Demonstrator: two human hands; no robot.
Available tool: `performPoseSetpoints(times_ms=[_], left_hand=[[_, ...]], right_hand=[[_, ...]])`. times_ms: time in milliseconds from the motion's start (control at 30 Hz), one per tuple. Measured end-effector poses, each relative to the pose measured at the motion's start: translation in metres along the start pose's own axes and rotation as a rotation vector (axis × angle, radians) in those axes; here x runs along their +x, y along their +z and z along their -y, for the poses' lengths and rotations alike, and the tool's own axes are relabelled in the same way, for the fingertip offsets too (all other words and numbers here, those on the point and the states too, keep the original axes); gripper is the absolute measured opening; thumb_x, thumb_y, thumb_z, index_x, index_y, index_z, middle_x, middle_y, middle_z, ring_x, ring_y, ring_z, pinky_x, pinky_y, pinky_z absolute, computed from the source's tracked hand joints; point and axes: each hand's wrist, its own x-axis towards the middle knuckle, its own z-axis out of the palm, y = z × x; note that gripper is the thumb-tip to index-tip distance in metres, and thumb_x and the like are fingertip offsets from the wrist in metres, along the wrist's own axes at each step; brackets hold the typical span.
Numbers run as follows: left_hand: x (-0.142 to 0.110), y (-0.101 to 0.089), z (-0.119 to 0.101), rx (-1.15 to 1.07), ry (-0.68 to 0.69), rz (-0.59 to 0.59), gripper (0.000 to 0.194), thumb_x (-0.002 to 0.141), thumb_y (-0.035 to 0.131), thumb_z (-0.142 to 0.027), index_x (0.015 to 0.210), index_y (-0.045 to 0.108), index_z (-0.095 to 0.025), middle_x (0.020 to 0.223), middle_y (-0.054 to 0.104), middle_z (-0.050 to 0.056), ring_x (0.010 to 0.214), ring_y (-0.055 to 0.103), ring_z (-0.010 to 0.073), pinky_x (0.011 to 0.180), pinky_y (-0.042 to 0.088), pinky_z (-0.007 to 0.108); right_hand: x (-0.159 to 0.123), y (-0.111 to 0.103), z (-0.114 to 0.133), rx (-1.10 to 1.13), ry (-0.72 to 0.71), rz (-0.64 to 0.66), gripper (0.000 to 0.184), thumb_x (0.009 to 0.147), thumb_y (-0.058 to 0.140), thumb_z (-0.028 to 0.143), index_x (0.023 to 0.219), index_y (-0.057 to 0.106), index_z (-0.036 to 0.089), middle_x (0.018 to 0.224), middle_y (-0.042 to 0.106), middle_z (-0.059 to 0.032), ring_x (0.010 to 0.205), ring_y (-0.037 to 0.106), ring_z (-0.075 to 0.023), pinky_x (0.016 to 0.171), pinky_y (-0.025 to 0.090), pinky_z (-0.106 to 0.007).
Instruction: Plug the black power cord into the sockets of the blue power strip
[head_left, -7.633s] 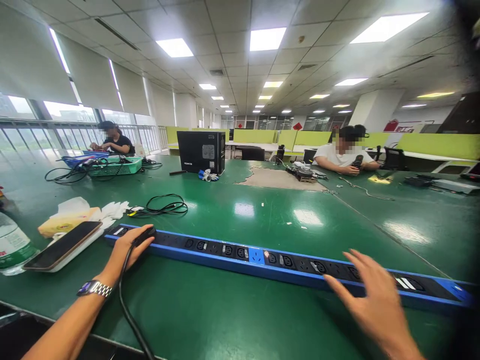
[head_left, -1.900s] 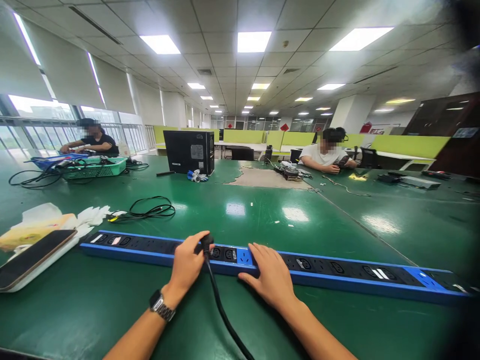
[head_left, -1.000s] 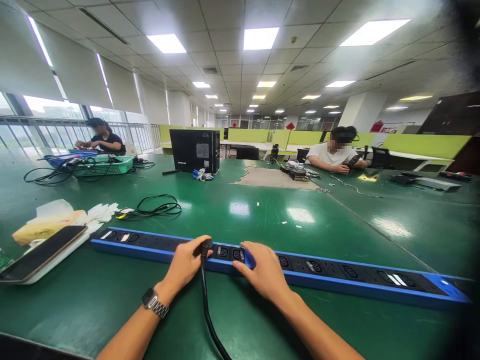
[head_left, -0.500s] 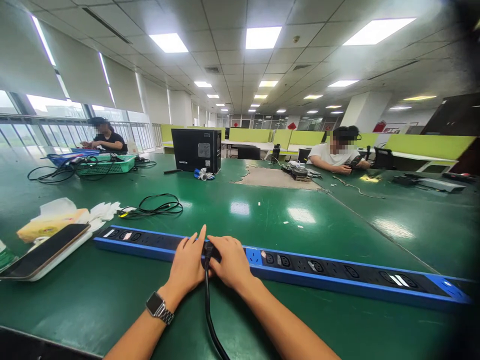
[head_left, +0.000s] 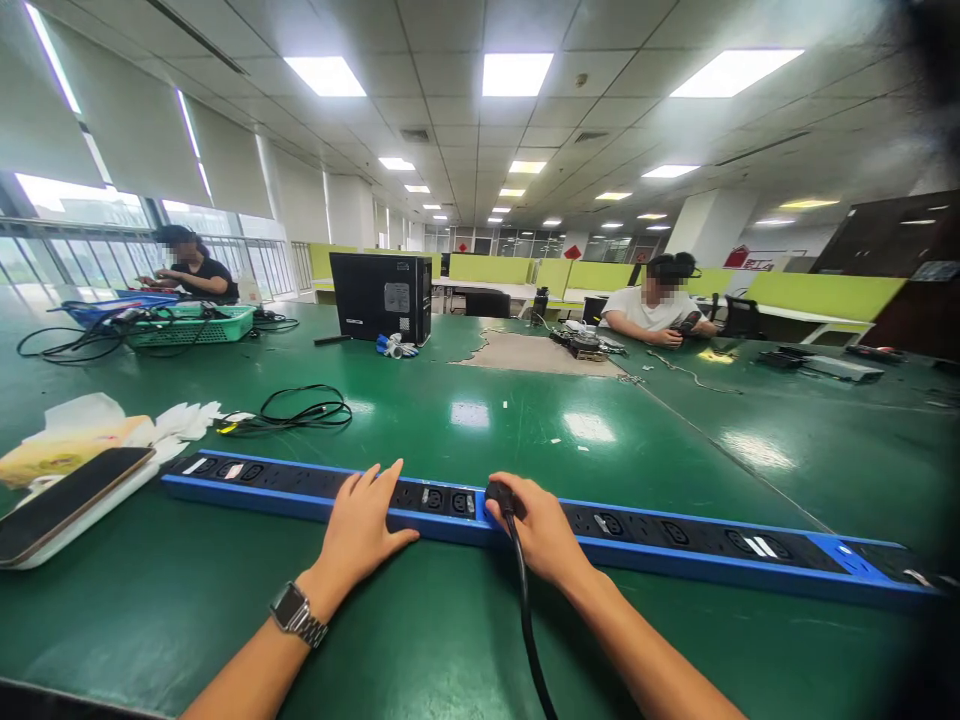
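A long blue and black power strip [head_left: 645, 555] lies across the table in front of me. My left hand [head_left: 358, 530] rests on it left of the middle, fingers spread and thumb along the front edge, holding nothing. My right hand [head_left: 546, 530] is closed round a black plug [head_left: 500, 494] at the strip's blue middle section. From the plug a thick black cord [head_left: 526, 620] hangs down toward me. Whether the plug's pins sit in a socket is hidden. Between the hands, several sockets [head_left: 448, 501] show uncovered.
On the left lie a phone-like dark slab [head_left: 71, 500], tissues [head_left: 82, 435] and a coiled cable [head_left: 307, 408]. Farther back stand a green basket [head_left: 199, 328] of cables and a black computer case [head_left: 379, 298]. Two people [head_left: 196, 268] [head_left: 656, 300] sit across the table.
My right hand has carried the plug rightward along the strip, away from my left hand. The sockets both hands covered now show. The view has shifted slightly.
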Motion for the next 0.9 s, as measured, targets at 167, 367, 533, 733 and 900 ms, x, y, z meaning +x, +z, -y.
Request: performPoseSetpoints(times_ms=[167, 367, 533, 733, 900], left_hand=[[0.000, -0.001, 0.002, -0.042, -0.005, 0.006, 0.082, 0.069, 0.077, -0.042, 0.140, 0.042, -0.020, 0.137, 0.057, 0.013, 0.129, 0.048, 0.0376, 0.106, 0.035, 0.054], [0.006, -0.007, -0.024, -0.239, 0.042, -0.015, 0.066, 0.077, 0.070, -0.042, 0.137, 0.047, -0.024, 0.135, 0.058, 0.011, 0.125, 0.051, 0.0325, 0.106, 0.036, 0.054], [0.031, 0.009, -0.092, -0.487, 0.162, 0.023, 0.050, 0.079, 0.069, -0.027, 0.127, 0.058, -0.025, 0.117, 0.069, 0.007, 0.109, 0.061, 0.0248, 0.098, 0.046, 0.043], [0.035, 0.000, -0.073, -0.654, -0.108, -0.272, 0.030, 0.087, 0.059, -0.029, 0.115, 0.065, -0.021, 0.110, 0.072, 0.007, 0.100, 0.066, 0.0220, 0.091, 0.051, 0.036], [0.009, -0.020, 0.002, -0.533, -0.208, -0.224, 0.039, 0.088, 0.055, -0.043, 0.116, 0.064, -0.017, 0.100, 0.075, 0.008, 0.084, 0.070, 0.0217, 0.077, 0.054, 0.031]], right_hand=[[-0.003, 0.006, 0.004, -0.081, 0.011, 0.058, 0.031, 0.087, 0.055, 0.036, 0.114, 0.064, 0.023, 0.108, 0.069, -0.0070, 0.100, 0.061, -0.0219, 0.091, 0.046, -0.038], [-0.013, 0.000, 0.008, -0.285, 0.032, 0.082, 0.063, 0.077, 0.066, 0.042, 0.135, 0.049, 0.024, 0.134, 0.059, -0.0096, 0.124, 0.051, -0.0270, 0.112, 0.025, -0.056], [-0.025, 0.004, -0.003, -0.476, 0.067, 0.054, 0.088, 0.067, 0.072, 0.051, 0.140, 0.042, 0.012, 0.143, 0.048, -0.0194, 0.132, 0.044, -0.0319, 0.114, 0.022, -0.056], [-0.026, 0.008, -0.009, -0.522, 0.047, 0.051, 0.083, 0.066, 0.074, 0.056, 0.135, 0.050, 0.015, 0.142, 0.049, -0.0173, 0.133, 0.043, -0.0319, 0.112, 0.028, -0.053], [-0.025, 0.010, -0.009, -0.500, 0.071, 0.037, 0.084, 0.066, 0.072, 0.061, 0.133, 0.052, 0.015, 0.141, 0.051, -0.0166, 0.132, 0.044, -0.0326, 0.112, 0.028, -0.053]])
